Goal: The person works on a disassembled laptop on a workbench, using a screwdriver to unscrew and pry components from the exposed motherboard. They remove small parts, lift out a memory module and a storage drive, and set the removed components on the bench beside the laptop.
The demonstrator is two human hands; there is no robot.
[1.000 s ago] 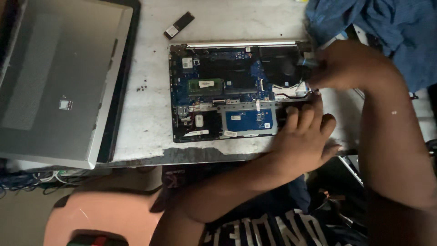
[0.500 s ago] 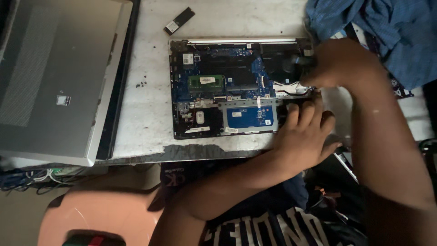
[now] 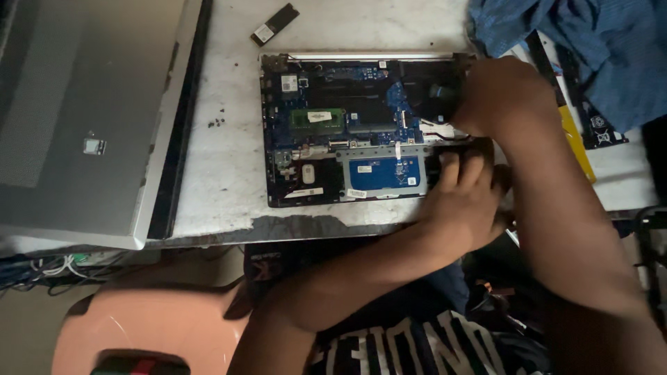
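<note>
Opened laptop (image 3: 347, 132) is lying at the table's (image 3: 229, 173) centre. Left hand (image 3: 464, 198), fingers (image 3: 462, 167) together, is pressing its 4 o'clock corner, probably steadying it; right hand (image 3: 500, 94) is curling over the 3 o'clock edge, finger state hidden.

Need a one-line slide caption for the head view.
Both hands work at the right end of an opened laptop: left hand on its near edge, right hand over the far corner.

- One opened laptop base (image 3: 347, 132), its circuit boards bare
- One closed grey laptop (image 3: 83, 118)
- One small black storage stick (image 3: 275, 23)
- One blue cloth (image 3: 590, 48)
- One pink stool (image 3: 146, 326)
- Two hands: left hand (image 3: 465, 198), right hand (image 3: 500, 94)
</note>
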